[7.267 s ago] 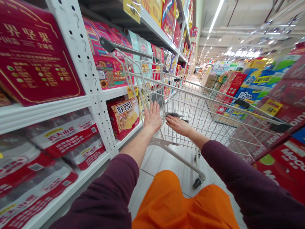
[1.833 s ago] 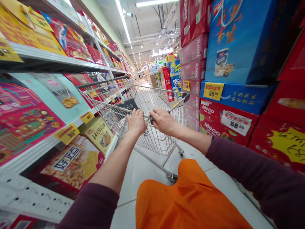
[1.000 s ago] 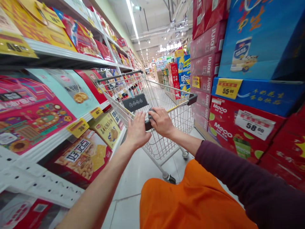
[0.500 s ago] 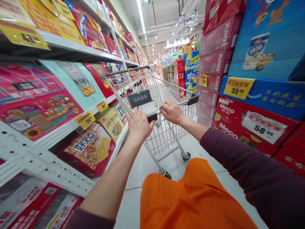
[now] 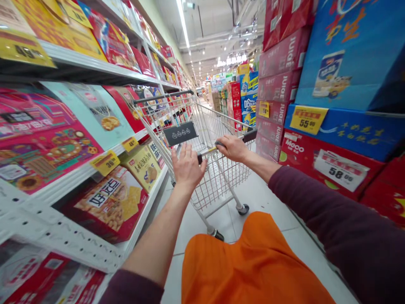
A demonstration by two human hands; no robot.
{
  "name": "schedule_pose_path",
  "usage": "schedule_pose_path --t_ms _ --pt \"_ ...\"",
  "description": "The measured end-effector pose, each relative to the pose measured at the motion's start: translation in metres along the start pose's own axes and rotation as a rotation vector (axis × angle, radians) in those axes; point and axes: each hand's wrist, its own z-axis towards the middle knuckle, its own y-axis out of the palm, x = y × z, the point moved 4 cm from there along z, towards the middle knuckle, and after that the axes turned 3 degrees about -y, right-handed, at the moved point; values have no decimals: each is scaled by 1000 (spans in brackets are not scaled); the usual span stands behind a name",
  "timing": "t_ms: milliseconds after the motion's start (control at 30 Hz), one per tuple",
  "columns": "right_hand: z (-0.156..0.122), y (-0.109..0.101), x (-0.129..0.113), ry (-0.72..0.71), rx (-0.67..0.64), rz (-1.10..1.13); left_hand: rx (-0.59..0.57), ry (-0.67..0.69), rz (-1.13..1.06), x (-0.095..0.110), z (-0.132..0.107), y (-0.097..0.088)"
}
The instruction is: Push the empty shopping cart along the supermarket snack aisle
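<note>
Change: L hand (image 5: 188, 166) now open, fingers spread, just beside black grip of cart handle (image 5: 210, 150); both hands gripped it moments ago.
R hand (image 5: 232, 148): closed, gripping handle.
Cart: wire shopping cart (image 5: 218, 185) directly ahead, black sign w/ small icons on it.
Body: orange garment (image 5: 253, 261) below, maroon sleeve (image 5: 332, 211) on R arm.
L shelf: 好吃点 snack box (image 5: 104, 202), yellow 39 tag (image 5: 106, 163).
R stack: red Meco carton (image 5: 329, 169), 58.00 tag (image 5: 341, 171); yellow 55.00 tag (image 5: 308, 119); JUICE cartons (image 5: 283, 84) above.
</note>
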Motion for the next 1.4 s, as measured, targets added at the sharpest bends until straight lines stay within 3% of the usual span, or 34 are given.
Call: schedule_pose_path --t_ms 133,500,700,900,1067,1267,1400 --pt "-3 -5 3 18 -5 33 42 37 -28 -8 0 0" --pt "-15 -18 -28 15 -26 105 69 158 13 -27 -13 -12" --pt "-23 -19 -68 -40 -25 82 136 154 -15 -62 -30 -25" --pt "-22 -6 -89 -108 39 30 32 71 12 -87 -30 -25" --pt "-14 6 -78 -56 112 -11 -92 -6 -1 -78 -11 -9" --pt "6 26 -77 -85 98 -94 -52 -62 -25 -61 5 11" --pt "8 26 -58 -136 56 -105 -45 -128 -27 -56 13 22"
